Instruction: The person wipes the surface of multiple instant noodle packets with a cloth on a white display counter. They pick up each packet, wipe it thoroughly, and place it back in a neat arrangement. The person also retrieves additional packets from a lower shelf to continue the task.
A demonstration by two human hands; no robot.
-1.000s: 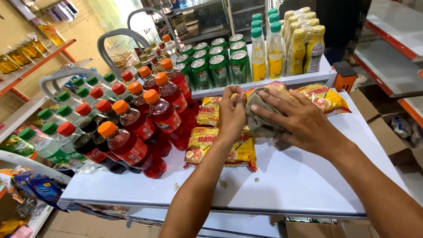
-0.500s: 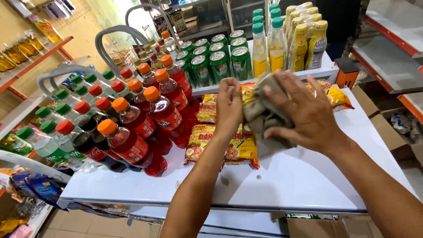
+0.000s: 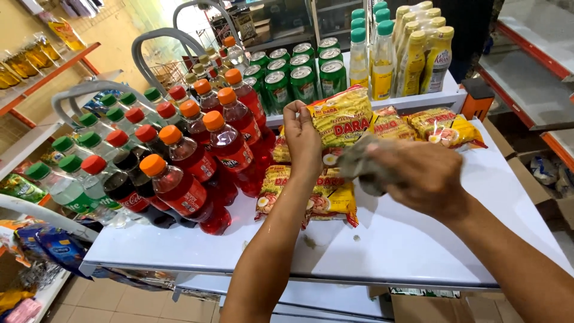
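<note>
- The white worktop [image 3: 418,251] carries everything; a bare stretch of it lies below and toward the person from both hands.
- Red drink bottles [image 3: 197,161] with orange caps stand in rows to the left of the left fingers, well clear of them.
- More yellow noodle packets [image 3: 314,194] lie flat on the worktop directly under the raised hands, others further right behind the right hand.
- The lifted noodle packet [image 3: 344,116] is held up off the worktop, tilted, its long axis running left to right; it reaches from the left fingers toward the right hand.
- The left hand [image 3: 302,134] is the nearer one: its fingers pinch the packet's left edge, clenched on it.
- The right hand [image 3: 424,176] is closed around a crumpled grey cloth [image 3: 365,164].
- The cloth sits just below and right of the packet; whether it touches the packet's face cannot be told.
</note>
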